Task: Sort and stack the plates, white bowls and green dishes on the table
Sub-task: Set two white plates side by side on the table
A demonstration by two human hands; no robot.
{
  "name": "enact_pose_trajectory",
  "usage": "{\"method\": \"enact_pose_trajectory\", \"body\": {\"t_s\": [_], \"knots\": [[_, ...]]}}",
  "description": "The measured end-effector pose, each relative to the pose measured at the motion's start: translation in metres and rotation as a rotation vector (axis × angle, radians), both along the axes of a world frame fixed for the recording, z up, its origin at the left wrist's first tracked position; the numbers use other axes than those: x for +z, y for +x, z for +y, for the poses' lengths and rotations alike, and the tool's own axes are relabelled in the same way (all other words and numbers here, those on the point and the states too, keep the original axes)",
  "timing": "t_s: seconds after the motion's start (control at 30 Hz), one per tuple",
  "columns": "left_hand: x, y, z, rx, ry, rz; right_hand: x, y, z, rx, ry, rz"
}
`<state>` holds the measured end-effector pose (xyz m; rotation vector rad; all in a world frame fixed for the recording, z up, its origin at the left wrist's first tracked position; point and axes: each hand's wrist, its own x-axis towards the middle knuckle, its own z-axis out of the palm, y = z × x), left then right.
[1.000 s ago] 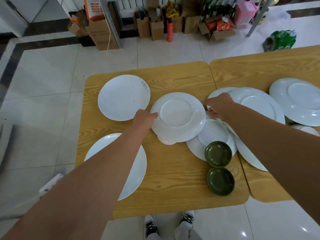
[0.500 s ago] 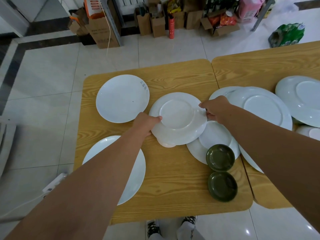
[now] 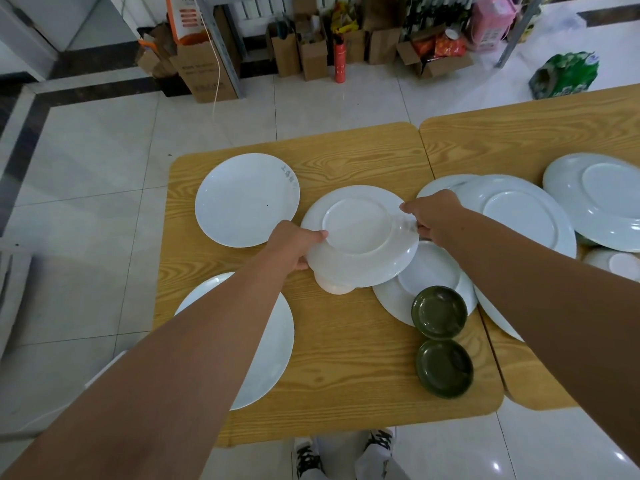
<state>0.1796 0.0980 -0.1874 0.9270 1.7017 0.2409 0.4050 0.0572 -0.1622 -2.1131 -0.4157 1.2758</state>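
Observation:
An upside-down white plate [image 3: 360, 237] sits in the middle of the wooden table [image 3: 346, 358], resting over a white bowl [image 3: 334, 287] whose edge pokes out below it. My left hand [image 3: 294, 242] grips its left rim and my right hand [image 3: 433, 216] grips its right rim. Another upturned plate [image 3: 429, 278] lies under its right side. Two green dishes [image 3: 439, 311] [image 3: 444, 368] sit near the front right. Flat white plates lie at far left [image 3: 246, 199] and near left [image 3: 266, 341], the latter partly hidden by my arm.
More upturned white plates [image 3: 519, 209] [image 3: 602, 199] overlap on the adjoining right table [image 3: 519, 133]. Cardboard boxes [image 3: 204, 74], a red bottle [image 3: 340, 62] and a green bag [image 3: 564, 76] stand on the tiled floor beyond. My shoes show below the table's front edge.
My right hand moved left from the right-hand plates onto the middle plate's right rim. My left hand closed on its left rim, and the plate sits slightly tilted.

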Motion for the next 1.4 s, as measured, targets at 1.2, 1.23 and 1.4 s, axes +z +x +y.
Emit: {"method": "enact_pose_trajectory", "body": {"t_s": [1.2,1.23,1.4], "knots": [[0.12,-0.128,-0.035,0.212,0.317,-0.512,0.107,-0.121,-0.06,-0.002,0.437,0.041],[0.12,-0.134,-0.036,0.225,0.323,-0.512,0.107,-0.126,-0.059,-0.005,0.432,0.057],[0.116,-0.165,-0.042,0.233,0.325,-0.515,0.102,-0.152,-0.058,0.089,0.334,-0.047]]}}
